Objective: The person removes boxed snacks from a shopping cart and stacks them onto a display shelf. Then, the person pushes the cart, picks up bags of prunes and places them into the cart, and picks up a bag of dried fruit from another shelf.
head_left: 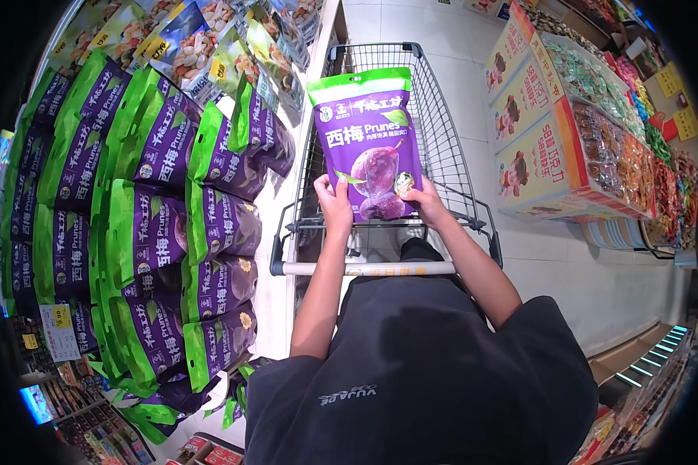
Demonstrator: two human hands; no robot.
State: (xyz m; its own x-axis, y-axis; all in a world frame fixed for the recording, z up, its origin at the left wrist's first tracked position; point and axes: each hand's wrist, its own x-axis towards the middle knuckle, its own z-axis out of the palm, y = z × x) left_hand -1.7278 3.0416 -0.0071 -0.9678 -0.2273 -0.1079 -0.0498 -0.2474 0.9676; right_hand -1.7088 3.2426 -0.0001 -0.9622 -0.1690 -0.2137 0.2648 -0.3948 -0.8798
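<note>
A purple bag of prunes (374,147) with a green top band is held upright over the shopping cart (442,132), its printed front facing me. My left hand (335,203) grips its lower left edge, thumb on the front. At the lower right edge my right hand (428,203) holds it the same way, the other fingers hidden behind. Below the bag, the cart's pale handle bar (411,269) runs across in front of my body.
Left of the cart stands a shelf stacked with matching prune bags (159,147); nut-mix bags (202,54) lie behind them. A price tag (60,333) hangs at the left. To the right is a printed display bin (531,132) full of wrapped sweets (597,85).
</note>
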